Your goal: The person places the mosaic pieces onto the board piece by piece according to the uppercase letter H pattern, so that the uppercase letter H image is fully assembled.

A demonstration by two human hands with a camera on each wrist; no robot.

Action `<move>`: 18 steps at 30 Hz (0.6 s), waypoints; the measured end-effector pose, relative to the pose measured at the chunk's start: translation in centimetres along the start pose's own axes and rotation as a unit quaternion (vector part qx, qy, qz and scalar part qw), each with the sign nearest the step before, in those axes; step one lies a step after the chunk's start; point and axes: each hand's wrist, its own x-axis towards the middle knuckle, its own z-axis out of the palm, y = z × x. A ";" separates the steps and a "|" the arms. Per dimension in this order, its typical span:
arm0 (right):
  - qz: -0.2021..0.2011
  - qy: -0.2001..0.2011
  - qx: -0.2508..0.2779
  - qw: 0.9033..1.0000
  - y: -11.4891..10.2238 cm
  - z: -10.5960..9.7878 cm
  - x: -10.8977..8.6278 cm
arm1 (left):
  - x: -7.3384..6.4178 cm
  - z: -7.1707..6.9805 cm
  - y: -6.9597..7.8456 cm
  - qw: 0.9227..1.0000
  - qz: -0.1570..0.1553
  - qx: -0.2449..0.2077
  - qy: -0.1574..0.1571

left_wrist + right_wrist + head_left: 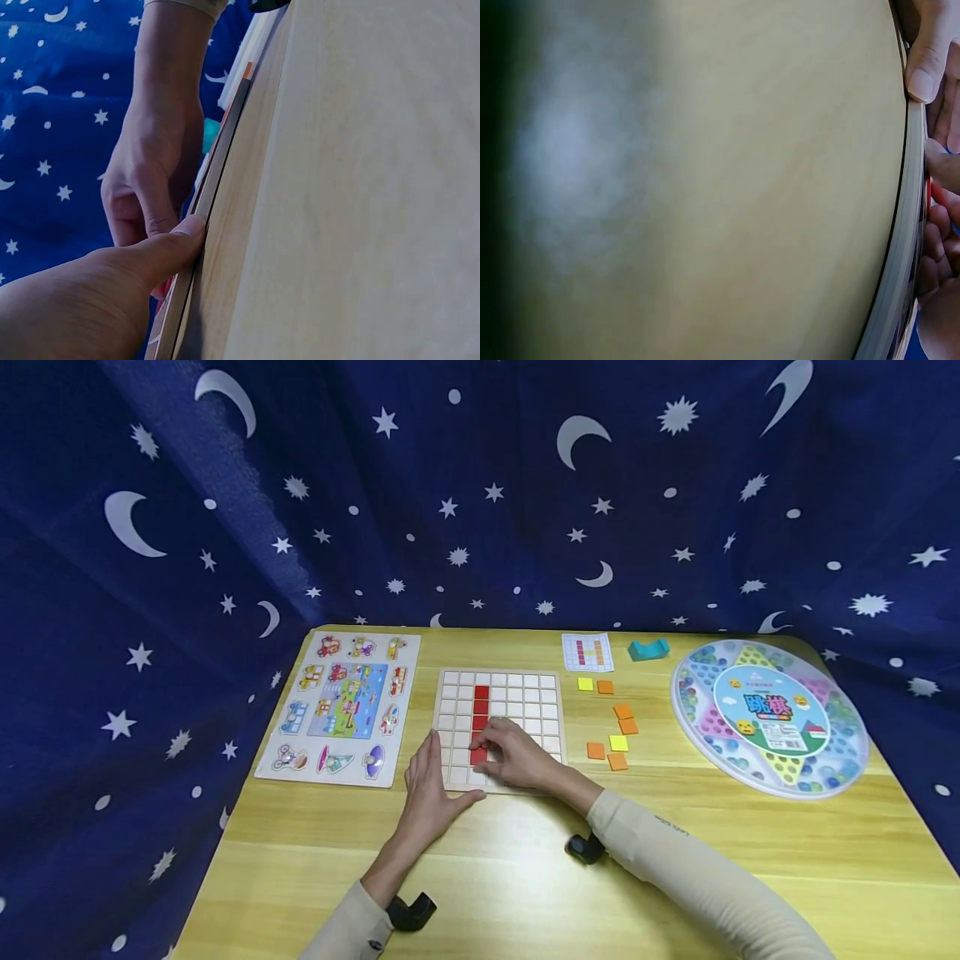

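A wooden grid board (532,710) lies on the table, with a column of red tiles (481,707) in its squares. Over the lower part of that column my right hand (521,762) pinches a red tile (937,196) between thumb and fingers; most of it is hidden. My left hand (429,797) rests at the board's near left corner, fingers straight along the left side. In the left wrist view its thumb (184,231) touches the board's near edge.
Loose orange tiles (605,687) and yellow tiles (585,683) lie right of the board. Behind them are a pattern card (587,652) and a teal block (648,649). A peg puzzle (397,718) lies left, a round Chinese checkers set (770,710) right. A starry curtain (480,527) hangs behind.
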 end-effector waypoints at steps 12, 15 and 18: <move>0.008 -0.010 -0.007 1.000 0.0 -0.2 0.0 | 0.1 0.0 0.1 1.000 -0.003 0.001 -0.002; 0.009 -0.011 -0.005 1.000 0.0 -0.2 -0.1 | 0.1 0.0 0.1 1.000 -0.005 0.001 -0.003; 0.005 -0.009 -0.004 1.000 0.0 -0.2 -0.1 | 0.0 0.0 0.1 1.000 -0.009 -0.001 -0.005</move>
